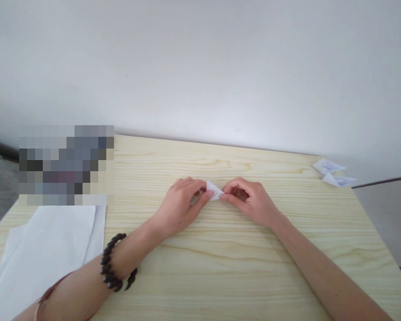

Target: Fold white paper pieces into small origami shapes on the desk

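A small piece of folded white paper (214,191), roughly triangular, is held between my two hands over the middle of the table. My left hand (185,200) pinches its left side between thumb and fingers. At the paper's right corner, my right hand (249,196) is closed in a pinch with thumb and forefinger. The other fingers of both hands are curled. A dark beaded bracelet (111,263) circles my left wrist.
Two folded paper boats (329,167) lie at the table's far right corner. Large white paper sheets (53,249) lie at the left, under my left forearm. Behind them is a pixelated object (67,165). A white wall (220,76) borders the wooden table's (220,267) back edge.
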The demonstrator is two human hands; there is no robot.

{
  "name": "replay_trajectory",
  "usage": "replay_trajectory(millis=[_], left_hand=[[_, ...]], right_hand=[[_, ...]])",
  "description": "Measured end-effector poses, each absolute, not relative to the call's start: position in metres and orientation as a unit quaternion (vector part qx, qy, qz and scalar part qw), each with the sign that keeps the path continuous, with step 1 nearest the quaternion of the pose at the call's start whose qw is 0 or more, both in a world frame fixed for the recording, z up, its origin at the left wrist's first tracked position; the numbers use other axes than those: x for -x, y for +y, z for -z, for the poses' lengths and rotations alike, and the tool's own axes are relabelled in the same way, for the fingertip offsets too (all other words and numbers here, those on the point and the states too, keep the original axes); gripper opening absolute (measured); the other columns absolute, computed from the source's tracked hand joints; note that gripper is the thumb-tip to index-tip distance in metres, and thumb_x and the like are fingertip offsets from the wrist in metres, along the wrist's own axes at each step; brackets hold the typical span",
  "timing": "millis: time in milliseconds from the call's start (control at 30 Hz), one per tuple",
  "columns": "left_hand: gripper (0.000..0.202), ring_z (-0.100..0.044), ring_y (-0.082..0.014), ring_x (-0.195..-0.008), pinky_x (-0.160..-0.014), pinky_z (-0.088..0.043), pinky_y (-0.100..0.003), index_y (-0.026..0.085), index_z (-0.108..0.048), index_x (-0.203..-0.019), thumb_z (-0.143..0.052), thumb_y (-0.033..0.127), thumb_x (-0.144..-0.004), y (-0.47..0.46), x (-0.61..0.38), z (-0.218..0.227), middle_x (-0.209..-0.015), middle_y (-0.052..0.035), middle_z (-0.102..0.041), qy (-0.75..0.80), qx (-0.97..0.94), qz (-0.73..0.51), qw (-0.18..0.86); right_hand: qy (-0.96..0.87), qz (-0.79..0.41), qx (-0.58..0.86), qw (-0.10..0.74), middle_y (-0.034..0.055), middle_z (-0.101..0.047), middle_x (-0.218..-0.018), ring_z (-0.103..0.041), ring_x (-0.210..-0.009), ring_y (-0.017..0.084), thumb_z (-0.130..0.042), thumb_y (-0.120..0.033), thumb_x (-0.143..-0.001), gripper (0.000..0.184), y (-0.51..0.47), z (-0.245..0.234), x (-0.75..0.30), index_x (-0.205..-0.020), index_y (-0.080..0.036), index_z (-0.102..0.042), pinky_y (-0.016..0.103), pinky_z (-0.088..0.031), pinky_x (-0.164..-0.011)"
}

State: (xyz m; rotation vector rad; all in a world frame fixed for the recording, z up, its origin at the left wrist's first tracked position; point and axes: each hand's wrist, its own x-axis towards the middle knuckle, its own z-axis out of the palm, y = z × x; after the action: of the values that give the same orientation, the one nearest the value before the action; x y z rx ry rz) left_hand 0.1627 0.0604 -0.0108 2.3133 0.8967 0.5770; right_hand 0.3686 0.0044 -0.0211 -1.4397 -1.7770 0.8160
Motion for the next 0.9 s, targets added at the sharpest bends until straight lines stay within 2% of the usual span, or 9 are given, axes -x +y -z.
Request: replay_trajectory(millis=[67, 133, 233, 300, 367, 467, 667, 800, 900], left_hand=[[0.028, -0.051, -0.0130, -0.064, -0.063, -0.040, -0.026, 0.016, -0.059, -0.072, -0.047, 0.030, -0.092, 0.062, -0.162, 0.010, -0.065, 0.0010, -0.058, 0.372, -0.837, -0.224, 0.334], [0.028, -0.051, -0.0122, -0.062, -0.059, -0.039, -0.025, 0.016, -0.061, -0.075, -0.049, 0.034, -0.091, 0.064, -0.160, 0.010, -0.066, 0.0010, -0.060, 0.397, -0.790, -0.240, 0.401], [0.024, -0.058, -0.0136, -0.069, -0.062, -0.044, -0.024, 0.015, -0.062, -0.087, -0.053, 0.037, -0.089, 0.065, -0.157, 0.011, -0.076, -0.0015, -0.066, 0.389, -0.711, -0.285, 0.511], [0.025, -0.061, -0.0147, -0.072, -0.064, -0.046, -0.025, 0.015, -0.062, -0.095, -0.055, 0.038, -0.087, 0.065, -0.155, 0.010, -0.079, -0.0030, -0.068, 0.371, -0.684, -0.295, 0.554], [0.028, -0.062, -0.0153, -0.072, -0.064, -0.047, -0.025, 0.014, -0.065, -0.096, -0.057, 0.039, -0.086, 0.066, -0.154, 0.009, -0.079, -0.0041, -0.070, 0.370, -0.685, -0.278, 0.562], [0.028, -0.063, -0.0161, -0.072, -0.065, -0.048, -0.024, 0.014, -0.071, -0.086, -0.058, 0.039, -0.086, 0.066, -0.154, 0.008, -0.080, -0.0049, -0.072, 0.376, -0.708, -0.252, 0.543], [0.025, -0.060, -0.0132, -0.062, -0.058, -0.046, -0.021, 0.014, -0.070, -0.076, -0.057, 0.033, -0.086, 0.064, -0.158, 0.005, -0.067, -0.0021, -0.069, 0.352, -0.710, -0.271, 0.547], [0.034, -0.051, -0.0102, -0.055, -0.051, -0.039, -0.020, 0.014, -0.064, -0.065, -0.055, 0.037, -0.088, 0.064, -0.159, 0.001, -0.058, 0.0004, -0.059, 0.356, -0.678, -0.280, 0.579], [0.043, -0.044, -0.0090, -0.052, -0.050, -0.035, -0.021, 0.014, -0.059, -0.058, -0.052, 0.043, -0.089, 0.066, -0.157, 0.000, -0.052, 0.0018, -0.050, 0.368, -0.668, -0.268, 0.588]], right_hand=[[-0.671, -0.338, 0.546, 0.371, -0.0013, -0.064, -0.072, -0.052, -0.056, 0.008, -0.063, -0.033, -0.085, 0.018, 0.010, 0.019, -0.363, -0.093, -0.018, -0.058, 0.019, -0.037, -0.048], [-0.673, -0.353, 0.538, 0.365, -0.0016, -0.062, -0.069, -0.050, -0.054, 0.008, -0.059, -0.033, -0.088, 0.017, 0.015, 0.016, -0.357, -0.094, -0.017, -0.058, 0.019, -0.035, -0.047], [-0.705, -0.328, 0.529, 0.339, -0.0049, -0.045, -0.053, -0.037, -0.047, 0.006, -0.048, -0.034, -0.094, 0.034, 0.020, 0.014, -0.349, -0.065, -0.017, -0.052, 0.020, -0.028, -0.045], [-0.723, -0.312, 0.518, 0.334, -0.0053, -0.039, -0.052, -0.034, -0.047, 0.006, -0.046, -0.034, -0.094, 0.038, 0.020, 0.013, -0.347, -0.060, -0.017, -0.048, 0.020, -0.026, -0.046], [-0.745, -0.298, 0.500, 0.327, -0.0050, -0.040, -0.053, -0.035, -0.049, 0.007, -0.047, -0.033, -0.094, 0.036, 0.019, 0.014, -0.348, -0.062, -0.017, -0.050, 0.020, -0.027, -0.048], [-0.771, -0.276, 0.480, 0.315, -0.0044, -0.041, -0.054, -0.038, -0.051, 0.008, -0.047, -0.031, -0.093, 0.033, 0.017, 0.016, -0.349, -0.063, -0.017, -0.052, 0.021, -0.029, -0.052], [-0.742, -0.358, 0.469, 0.318, -0.0067, -0.028, -0.051, -0.027, -0.045, 0.006, -0.047, -0.030, -0.093, 0.039, 0.014, 0.014, -0.349, -0.057, -0.018, -0.040, 0.021, -0.021, -0.044], [-0.723, -0.386, 0.461, 0.340, -0.0069, -0.028, -0.048, -0.025, -0.043, 0.005, -0.047, -0.034, -0.093, 0.043, 0.014, 0.014, -0.352, -0.054, -0.018, -0.037, 0.021, -0.019, -0.043], [-0.705, -0.411, 0.461, 0.349, -0.0059, -0.034, -0.047, -0.028, -0.043, 0.005, -0.045, -0.037, -0.094, 0.045, 0.014, 0.015, -0.355, -0.054, -0.018, -0.041, 0.021, -0.021, -0.042]])
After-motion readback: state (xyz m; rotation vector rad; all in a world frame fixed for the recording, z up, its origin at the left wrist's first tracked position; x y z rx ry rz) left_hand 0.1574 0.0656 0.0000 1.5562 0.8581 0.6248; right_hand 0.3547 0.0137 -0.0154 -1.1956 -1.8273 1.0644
